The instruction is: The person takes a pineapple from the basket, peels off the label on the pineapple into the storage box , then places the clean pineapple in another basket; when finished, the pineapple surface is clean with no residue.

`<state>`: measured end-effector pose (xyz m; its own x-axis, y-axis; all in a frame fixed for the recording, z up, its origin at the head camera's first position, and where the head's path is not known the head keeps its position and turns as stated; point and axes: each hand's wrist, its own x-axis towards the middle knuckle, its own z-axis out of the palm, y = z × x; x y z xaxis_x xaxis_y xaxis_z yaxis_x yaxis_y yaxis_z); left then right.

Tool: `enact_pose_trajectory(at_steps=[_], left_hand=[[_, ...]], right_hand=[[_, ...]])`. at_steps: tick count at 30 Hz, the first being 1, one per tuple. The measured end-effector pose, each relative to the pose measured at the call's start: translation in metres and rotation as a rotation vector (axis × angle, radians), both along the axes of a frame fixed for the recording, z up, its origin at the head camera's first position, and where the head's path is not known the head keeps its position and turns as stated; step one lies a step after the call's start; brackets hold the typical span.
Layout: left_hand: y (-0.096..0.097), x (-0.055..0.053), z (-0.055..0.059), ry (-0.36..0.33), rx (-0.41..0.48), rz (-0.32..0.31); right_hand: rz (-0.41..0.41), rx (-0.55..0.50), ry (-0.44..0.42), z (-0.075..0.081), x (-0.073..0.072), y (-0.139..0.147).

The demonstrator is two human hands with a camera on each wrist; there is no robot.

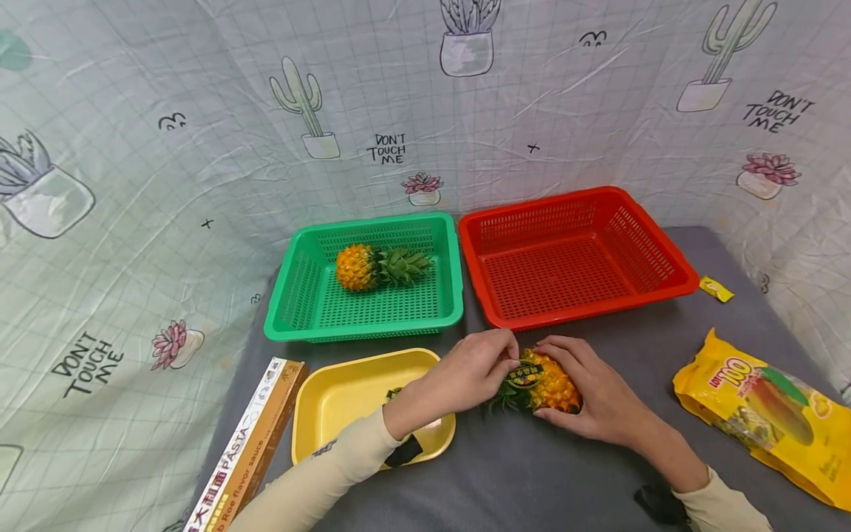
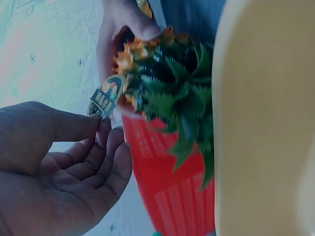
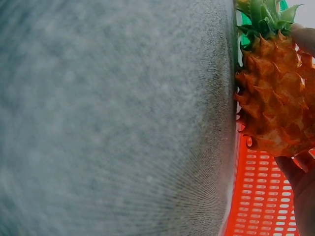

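My right hand [image 1: 598, 399] grips a small orange pineapple [image 1: 557, 390] by its body on the grey table, its green crown pointing left. My left hand [image 1: 468, 373] pinches the edge of a dark oval sticker [image 2: 106, 97] between thumb and forefinger. In the left wrist view that sticker stands out at the pineapple's side, its far end right at the spiky skin. The right wrist view shows the pineapple's body [image 3: 276, 93] with a fingertip near the crown and fingers at its base. Another pineapple [image 1: 357, 267] lies in the green basket [image 1: 362, 332].
A red basket [image 1: 578, 315] stands behind the hands. Under the left forearm is a yellow tray [image 1: 332, 399] with a dark sticker [image 1: 394, 394] in it. A pasta box [image 1: 249, 443] lies at left; a yellow snack bag [image 1: 771, 414] and a small yellow packet [image 1: 716, 289] lie at right.
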<state>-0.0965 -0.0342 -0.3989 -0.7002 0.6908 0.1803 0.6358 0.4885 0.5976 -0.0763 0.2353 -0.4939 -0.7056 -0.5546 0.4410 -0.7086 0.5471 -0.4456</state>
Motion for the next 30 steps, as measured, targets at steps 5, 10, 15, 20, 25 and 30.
enact_pose_trajectory(at_steps=[5,10,15,20,25,30], left_hand=[[-0.016,-0.005,0.003,0.012,0.008,0.040],[-0.033,-0.007,0.003,0.084,0.008,0.077],[-0.050,-0.007,0.001,0.198,-0.006,0.092],[-0.065,-0.007,-0.002,0.252,-0.017,0.106],[-0.082,-0.005,-0.006,0.177,-0.044,0.140],[-0.105,-0.001,-0.008,0.020,-0.087,0.190]], right_hand=[[0.005,-0.006,0.039,0.000,-0.001,-0.001],[-0.002,0.005,0.044,0.001,-0.001,-0.002],[-0.015,0.020,0.037,0.002,0.000,-0.002],[-0.020,0.026,0.039,0.003,0.000,-0.001],[-0.016,0.021,0.042,0.003,-0.001,-0.001],[-0.016,0.023,0.040,0.002,0.000,-0.001]])
